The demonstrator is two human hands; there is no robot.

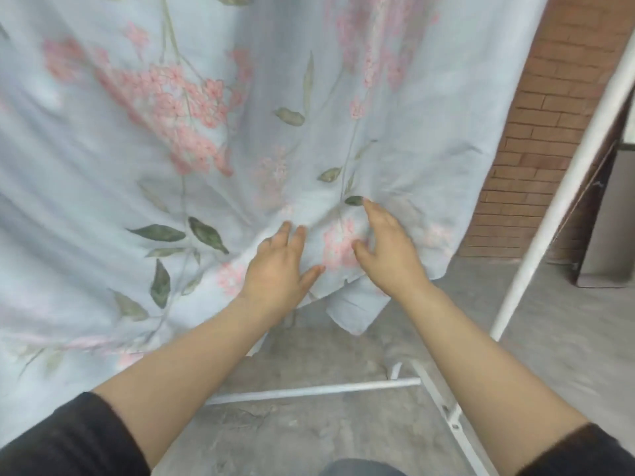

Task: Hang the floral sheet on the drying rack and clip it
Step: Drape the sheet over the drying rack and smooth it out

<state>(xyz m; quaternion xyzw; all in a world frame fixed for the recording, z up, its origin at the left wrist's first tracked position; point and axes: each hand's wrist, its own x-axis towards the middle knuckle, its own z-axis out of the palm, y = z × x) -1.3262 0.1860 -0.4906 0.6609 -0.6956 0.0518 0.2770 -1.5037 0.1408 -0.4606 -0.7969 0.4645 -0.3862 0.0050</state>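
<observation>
The pale blue floral sheet point(178, 139), printed with pink blossoms and green leaves, hangs down in front of me and fills most of the view. Its lower corner dangles near the ground. My left hand point(280, 269) lies flat against the cloth near the bottom hem, fingers spread. Just to its right, my right hand point(386, 245) presses on the sheet with fingers apart, the thumb pushing into a fold. The white drying rack point(549, 201) shows as a slanted pole on the right and as bars low by the ground. The rack's top bar is out of view, and no clip is visible.
A red brick wall point(536, 125) stands behind the sheet on the right. The ground point(309, 431) is grey concrete. A dark and grey upright object point(604, 235) stands at the far right beside the rack pole. A low white crossbar point(309, 389) runs across near my feet.
</observation>
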